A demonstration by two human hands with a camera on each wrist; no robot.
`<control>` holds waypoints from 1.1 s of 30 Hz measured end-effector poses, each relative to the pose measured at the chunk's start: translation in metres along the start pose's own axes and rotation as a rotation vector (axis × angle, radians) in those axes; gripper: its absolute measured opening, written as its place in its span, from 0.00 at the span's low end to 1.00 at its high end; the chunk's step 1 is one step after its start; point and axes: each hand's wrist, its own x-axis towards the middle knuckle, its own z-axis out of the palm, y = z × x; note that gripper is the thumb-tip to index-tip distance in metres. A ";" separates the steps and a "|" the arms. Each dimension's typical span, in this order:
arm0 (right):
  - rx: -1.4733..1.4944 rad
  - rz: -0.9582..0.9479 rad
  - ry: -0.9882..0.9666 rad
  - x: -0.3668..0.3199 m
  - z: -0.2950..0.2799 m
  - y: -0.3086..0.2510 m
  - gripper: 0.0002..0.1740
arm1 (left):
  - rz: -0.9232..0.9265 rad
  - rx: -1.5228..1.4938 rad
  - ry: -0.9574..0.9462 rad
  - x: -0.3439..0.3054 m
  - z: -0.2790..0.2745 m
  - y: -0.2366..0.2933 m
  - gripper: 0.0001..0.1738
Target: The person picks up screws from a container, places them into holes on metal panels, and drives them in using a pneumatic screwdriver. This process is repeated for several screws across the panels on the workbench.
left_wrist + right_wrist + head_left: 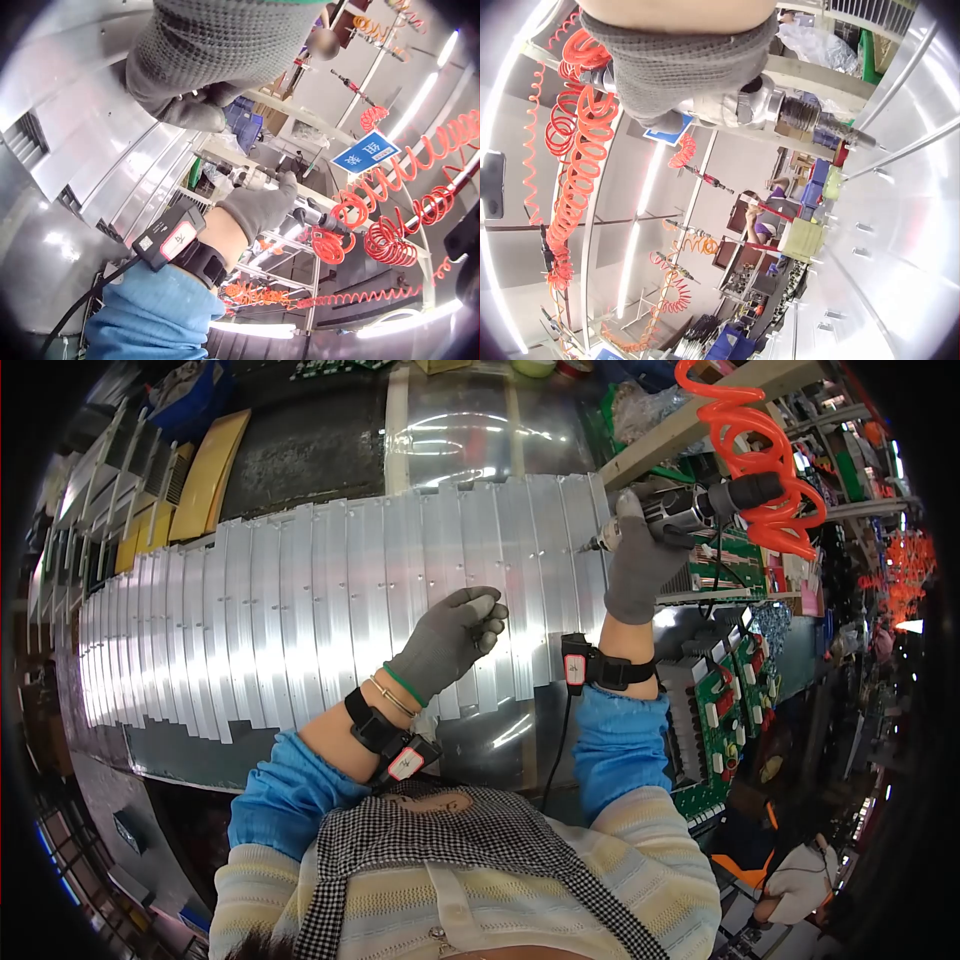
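Observation:
My gloved right hand (638, 565) grips a pneumatic screwdriver (750, 105) round its body, the thumb along its side. Its bit (866, 140) points left over the aluminium strips (330, 560), with the tip close over the metal in the right wrist view. These long strips lie side by side, small screws (864, 226) standing up from them in rows. Over the strips' near half, my gloved left hand (455, 640) has its fingers curled in. Small shiny screw-like bits (196, 93) show between those fingers in the left wrist view; the palm is hidden.
A red coiled hose (760, 460) hangs by the screwdriver's rear end. Green circuit boards (715, 730) with dark heat sinks stand on the right. A wooden beam (710, 420) runs past the far right corner. Yellow panels (210, 475) and a blue bin (190, 400) are at far left.

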 end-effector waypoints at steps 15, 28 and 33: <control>0.309 0.168 -0.080 -0.015 0.012 -0.075 0.14 | 0.008 0.007 -0.058 -0.003 0.005 -0.001 0.12; 0.423 0.206 -0.028 -0.064 0.028 -0.091 0.17 | -0.160 -0.053 -0.015 -0.001 0.007 -0.012 0.21; 0.333 0.130 0.038 -0.038 0.011 -0.069 0.18 | -0.103 -0.202 -0.039 -0.001 0.010 -0.013 0.15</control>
